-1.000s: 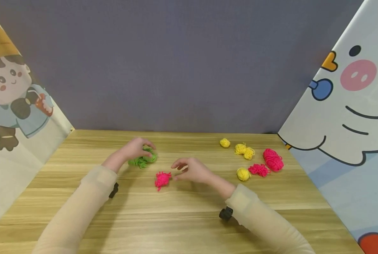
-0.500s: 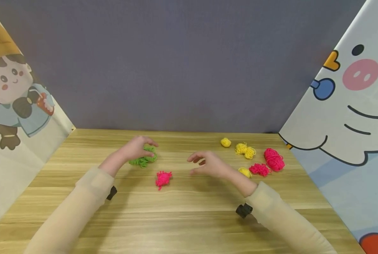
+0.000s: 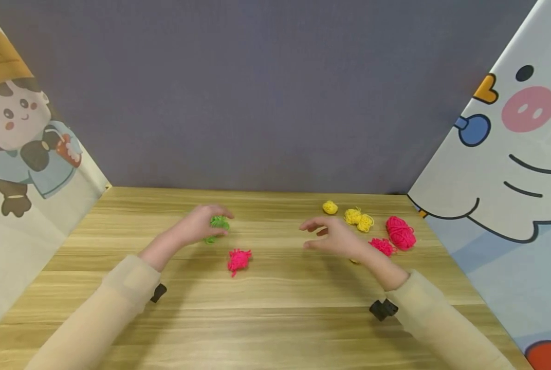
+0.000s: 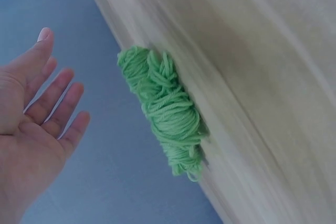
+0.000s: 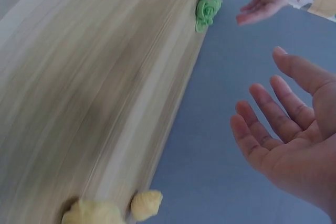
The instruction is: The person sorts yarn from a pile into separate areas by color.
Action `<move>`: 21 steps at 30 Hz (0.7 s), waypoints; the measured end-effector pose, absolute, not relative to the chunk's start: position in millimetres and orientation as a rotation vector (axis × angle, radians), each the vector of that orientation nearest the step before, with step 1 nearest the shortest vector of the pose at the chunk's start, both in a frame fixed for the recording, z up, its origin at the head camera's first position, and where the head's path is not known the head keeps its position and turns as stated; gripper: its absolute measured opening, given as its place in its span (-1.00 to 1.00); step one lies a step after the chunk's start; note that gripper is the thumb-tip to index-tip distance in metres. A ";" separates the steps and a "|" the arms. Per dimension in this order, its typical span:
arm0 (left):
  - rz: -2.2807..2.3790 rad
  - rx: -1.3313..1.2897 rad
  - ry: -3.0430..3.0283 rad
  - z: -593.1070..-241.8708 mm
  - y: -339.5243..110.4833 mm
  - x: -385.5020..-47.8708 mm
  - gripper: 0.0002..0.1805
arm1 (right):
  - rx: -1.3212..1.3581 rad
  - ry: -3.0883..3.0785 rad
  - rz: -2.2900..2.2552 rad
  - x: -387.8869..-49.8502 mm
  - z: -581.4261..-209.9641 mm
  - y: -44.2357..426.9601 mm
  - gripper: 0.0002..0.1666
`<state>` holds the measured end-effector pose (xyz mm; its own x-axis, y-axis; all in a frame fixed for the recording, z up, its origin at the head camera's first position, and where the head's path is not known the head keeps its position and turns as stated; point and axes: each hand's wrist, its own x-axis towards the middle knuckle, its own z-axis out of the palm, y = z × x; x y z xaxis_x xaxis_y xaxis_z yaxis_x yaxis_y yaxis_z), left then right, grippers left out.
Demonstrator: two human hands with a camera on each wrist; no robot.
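My left hand [image 3: 199, 225] hovers over the green yarn [image 4: 165, 111], fingers relaxed and apart from it; in the head view the hand hides part of that yarn. In front of it a small pink yarn bundle [image 3: 239, 260] lies on the table with loose ends sticking out. To the right, my right hand [image 3: 333, 237] hangs in the air with loosely bent fingers and holds nothing. Closest to it are a double yellow yarn bundle [image 3: 359, 220] and a pink yarn tangle [image 3: 383, 246]. Another yellow ball is mostly hidden under the right wrist.
A small yellow yarn ball [image 3: 330, 207] lies near the back edge. A larger pink yarn ball [image 3: 401, 233] sits at the far right of the wooden table [image 3: 275, 329]. A grey panel [image 3: 266, 97] stands behind, with cartoon-printed panels on both sides.
My right hand has moved right, away from the small pink bundle towards the yellow and pink yarn. The left hand has shifted only slightly above the green yarn.
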<state>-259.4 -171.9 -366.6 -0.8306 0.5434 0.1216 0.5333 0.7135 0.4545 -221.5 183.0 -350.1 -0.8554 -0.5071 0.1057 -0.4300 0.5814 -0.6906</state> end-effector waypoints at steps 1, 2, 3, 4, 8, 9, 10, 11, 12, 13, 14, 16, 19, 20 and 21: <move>0.758 0.908 2.892 -367.0 -171.5 -257.4 -0.50 | -0.793 2.707 -1.138 -220.8 -349.5 187.1 -0.59; 0.763 0.906 2.896 -367.6 -171.0 -255.6 -0.49 | -0.784 2.713 -1.139 -220.3 -349.0 191.2 -0.60; 0.762 0.910 2.906 -368.2 -170.4 -253.9 -0.50 | -0.770 2.723 -1.138 -219.9 -348.4 195.1 -0.60; 0.772 0.906 2.912 -368.7 -169.7 -252.3 -0.50 | -0.763 2.734 -1.135 -219.6 -348.2 199.2 -0.59; 0.772 0.974 2.954 -370.9 -166.1 -246.3 -0.51 | -0.745 2.775 -1.120 -219.8 -349.7 216.0 -0.58; 0.773 0.994 2.963 -371.4 -165.0 -244.8 -0.51 | -0.737 2.792 -1.108 -220.1 -350.5 220.4 -0.58; 0.774 1.015 2.971 -372.1 -164.0 -243.3 -0.52 | -0.732 2.806 -1.103 -220.3 -351.4 224.8 -0.58; 0.772 1.036 2.978 -372.9 -162.8 -241.8 -0.53 | -0.729 2.820 -1.099 -220.5 -352.2 229.1 -0.58; 0.778 1.048 2.981 -373.6 -161.7 -240.2 -0.53 | -0.722 2.837 -1.090 -220.4 -353.0 233.6 -0.57; 0.782 1.056 2.982 -374.5 -160.6 -238.5 -0.53 | -0.712 2.854 -1.086 -220.3 -353.8 238.0 -0.58; 0.789 1.058 2.981 -375.5 -159.6 -236.8 -0.53 | -0.705 2.873 -1.079 -220.2 -354.7 242.4 -0.58; 0.795 1.063 2.982 -377.9 -157.7 -233.7 -0.52 | -0.689 2.899 -1.080 -219.3 -356.0 250.7 -0.58; 0.791 1.034 2.981 -380.3 -155.3 -228.5 -0.51 | -0.656 2.932 -1.083 -216.6 -356.5 261.9 -0.57; 0.797 1.020 2.979 -381.1 -154.5 -227.0 -0.50 | -0.644 2.939 -1.088 -216.1 -356.9 265.4 -0.57; 0.801 1.014 2.976 -381.7 -153.9 -225.5 -0.49 | -0.633 2.944 -1.094 -215.3 -357.1 268.7 -0.55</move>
<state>-225.5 -153.9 -381.7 -0.7998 0.5466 0.2483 0.5974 0.6837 0.4192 -215.3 268.7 -357.1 -0.9200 -0.3419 0.1918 -0.3842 0.6890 -0.6146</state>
